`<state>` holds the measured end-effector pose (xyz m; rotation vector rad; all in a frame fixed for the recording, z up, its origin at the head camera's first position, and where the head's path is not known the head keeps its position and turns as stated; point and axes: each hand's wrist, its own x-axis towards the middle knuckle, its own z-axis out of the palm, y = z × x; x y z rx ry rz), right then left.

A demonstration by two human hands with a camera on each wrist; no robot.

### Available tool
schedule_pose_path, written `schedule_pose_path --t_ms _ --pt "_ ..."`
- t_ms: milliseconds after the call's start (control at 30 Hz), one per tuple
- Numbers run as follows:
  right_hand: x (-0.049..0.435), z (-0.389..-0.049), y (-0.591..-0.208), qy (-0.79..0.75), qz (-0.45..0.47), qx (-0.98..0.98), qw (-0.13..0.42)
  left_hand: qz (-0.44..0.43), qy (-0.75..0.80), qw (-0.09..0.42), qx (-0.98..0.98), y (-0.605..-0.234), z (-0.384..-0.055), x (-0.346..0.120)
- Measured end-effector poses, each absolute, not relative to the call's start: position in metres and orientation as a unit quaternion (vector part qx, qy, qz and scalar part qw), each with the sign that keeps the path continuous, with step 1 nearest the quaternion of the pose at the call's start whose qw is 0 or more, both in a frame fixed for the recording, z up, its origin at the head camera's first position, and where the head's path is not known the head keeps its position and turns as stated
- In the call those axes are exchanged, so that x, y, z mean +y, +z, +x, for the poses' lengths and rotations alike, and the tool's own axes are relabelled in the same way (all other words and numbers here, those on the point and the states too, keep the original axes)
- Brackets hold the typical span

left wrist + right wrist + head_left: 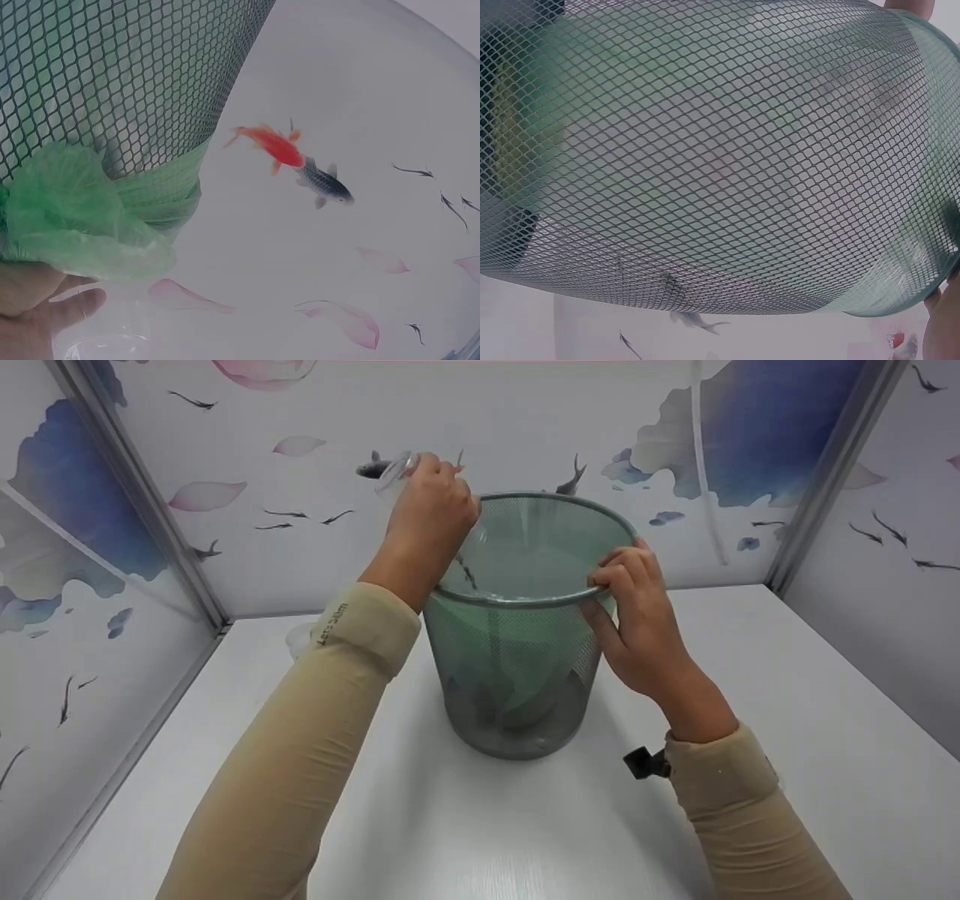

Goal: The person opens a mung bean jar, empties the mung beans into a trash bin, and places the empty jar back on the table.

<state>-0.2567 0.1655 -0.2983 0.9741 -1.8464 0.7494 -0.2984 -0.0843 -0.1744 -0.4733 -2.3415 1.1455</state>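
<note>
Bin [517, 724], wire mesh, upright on table [487, 840]; green liner [75, 217] partly bunched outside. Left hand [435, 502], ten o'clock of rim [517, 601]: fingers curled, apparently gripping clear plastic item [395, 472]. Right hand [637, 607], four o'clock: gripping rim. Step, apparently: bin steadied, item handled; next move calls for firm right-hand hold.

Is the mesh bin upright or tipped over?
Upright: the mesh bin stands with its base on the table and its rim facing up.

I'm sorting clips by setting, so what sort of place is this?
Probably an indoor work booth: a white table enclosed on three sides by fish-and-petal printed panels, with metal posts at the corners.
</note>
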Motion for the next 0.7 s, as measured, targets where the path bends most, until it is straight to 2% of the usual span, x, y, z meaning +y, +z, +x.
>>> schedule_pose_path --t_ms 300,533,700 --pt "0.1652 -0.2566 -0.2986 0.304 0.392 -0.746 0.444 -0.173 0.420 0.236 -0.859 -0.1748 -0.2985 -0.0844" --pt "0.1641 -0.2582 -0.2997 0.304 0.391 -0.748 0.443 -0.223 0.384 0.294 -0.846 -0.1736 -0.2982 -0.0878" --pt "0.1642 -0.2587 -0.2999 0.306 0.392 -0.746 0.443 -0.205 0.384 0.262 -0.861 -0.1728 -0.2976 -0.0875"
